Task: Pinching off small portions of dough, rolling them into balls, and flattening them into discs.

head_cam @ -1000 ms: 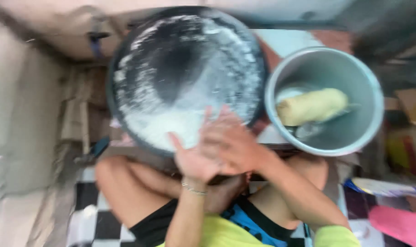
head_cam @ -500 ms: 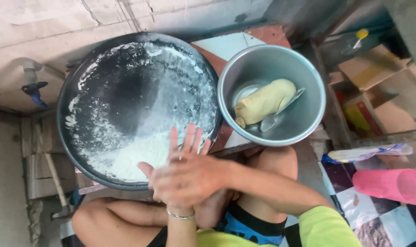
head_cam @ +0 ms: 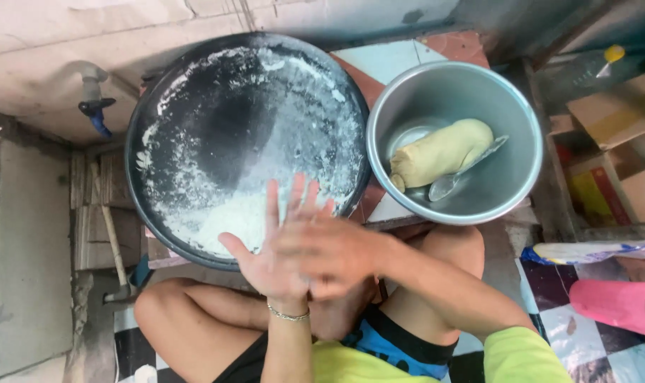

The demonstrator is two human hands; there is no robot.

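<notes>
Your hands are pressed together, palm against palm, just over the near rim of the big dark round pan (head_cam: 216, 135). The left hand (head_cam: 269, 248) lies underneath with its fingers spread and pointing up toward the pan. The right hand (head_cam: 329, 248) crosses over it from the right and is blurred, so you cannot tell how its fingers lie. Neither hand holds anything. A thin bracelet (head_cam: 288, 315) sits on your left wrist.

A heap of white flour (head_cam: 230, 216) lies in the pan's near part, just beyond your fingertips, and streaks of it run around the rim. The pan's centre is bare and dark.

To the right, touching or nearly touching the pan's edge, stands a metal bowl (head_cam: 503, 99). Inside it lie a pale log of dough (head_cam: 443, 150) and a spoon (head_cam: 459, 179) resting against the dough.

Room is tight. A wall runs behind the pan, your bent knees sit under its near edge, and a blue tap (head_cam: 95, 113) sticks out at the left. A pink cup (head_cam: 617, 305) lies on the checkered floor at the far right, well apart from the bowl.

Compared with half a second ago, your hands sit at much the same spot by the pan's near rim, and the dough and spoon lie as they did.
</notes>
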